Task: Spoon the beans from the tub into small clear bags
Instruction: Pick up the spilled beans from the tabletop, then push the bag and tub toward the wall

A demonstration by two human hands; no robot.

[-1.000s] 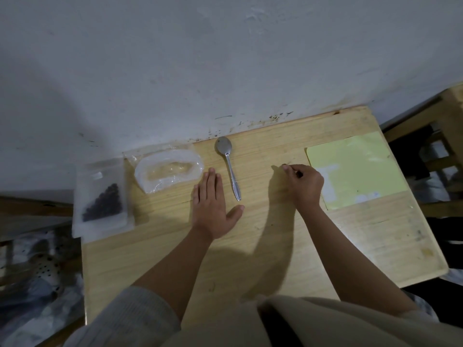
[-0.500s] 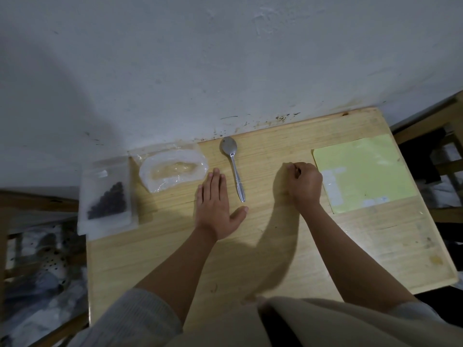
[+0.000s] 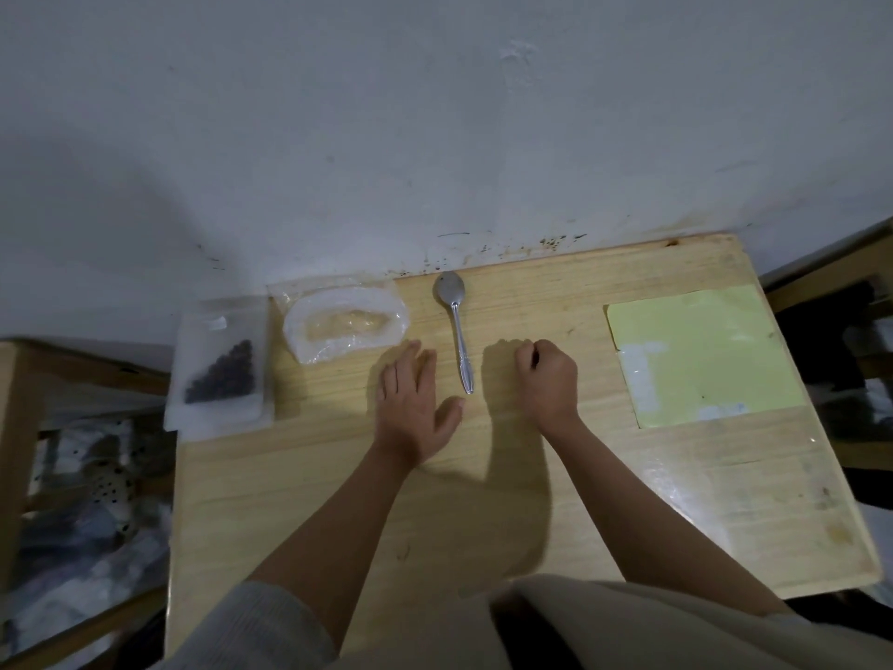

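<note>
We see a wooden worktop (image 3: 338, 500) pushed against a white wall (image 3: 435, 113). Our left hand (image 3: 415, 408) lies flat on the wood near the centre, fingers straight and together, thumb spread toward 3 o'clock; its grip is fully open and holds nothing. Our right hand (image 3: 548, 379) rests at 3 o'clock of the left, fingers curled into a loose fist; whether its grip has hold of anything small we cannot tell. A metal spoon (image 3: 456, 326) lies between the 2 hands, bowl toward 12 o'clock near the wall, handle tip just beside the left thumb, touched by neither hand. At 11 o'clock of the left hand sits a white tub (image 3: 345, 324) with pale contents, close to the fingertips but apart from them. At 9 o'clock, on the worktop's edge, lies a clear bag (image 3: 220, 365) with dark beans (image 3: 222, 374) inside. A pale green sheet (image 3: 700, 355) lies flat at 3 o'clock of the right hand.
</note>
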